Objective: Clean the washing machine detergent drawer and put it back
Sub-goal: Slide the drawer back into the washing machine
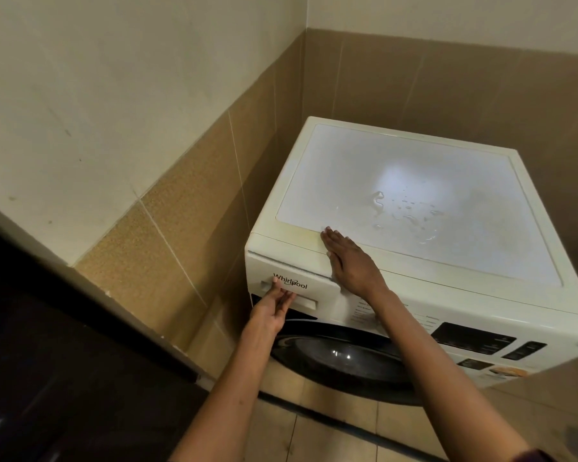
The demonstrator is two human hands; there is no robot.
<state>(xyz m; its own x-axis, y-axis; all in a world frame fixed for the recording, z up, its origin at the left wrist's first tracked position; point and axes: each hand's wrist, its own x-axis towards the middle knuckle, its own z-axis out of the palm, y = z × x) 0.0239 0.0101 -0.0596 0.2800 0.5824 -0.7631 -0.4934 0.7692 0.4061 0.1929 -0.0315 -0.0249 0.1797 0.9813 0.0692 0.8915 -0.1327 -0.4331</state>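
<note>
Head view: The white washing machine (481, 288) stands in a tiled corner, its far side close to the wall (181, 211). The detergent drawer (314, 278) sits in its slot at the near-left top of the front panel, with a thin grey line showing along its upper edge. The left hand (274, 308) has its fingers straight and held together, the tips touching the drawer front at the printed logo; nothing is gripped. The right hand (347, 261) lies flat, palm down and fingers together, across the front edge of the machine top, just above the drawer's right end. Water droplets (407, 208) lie on the top panel. The dark round door (341, 358) is below the drawer and the control panel (474, 338) to the right.
</note>
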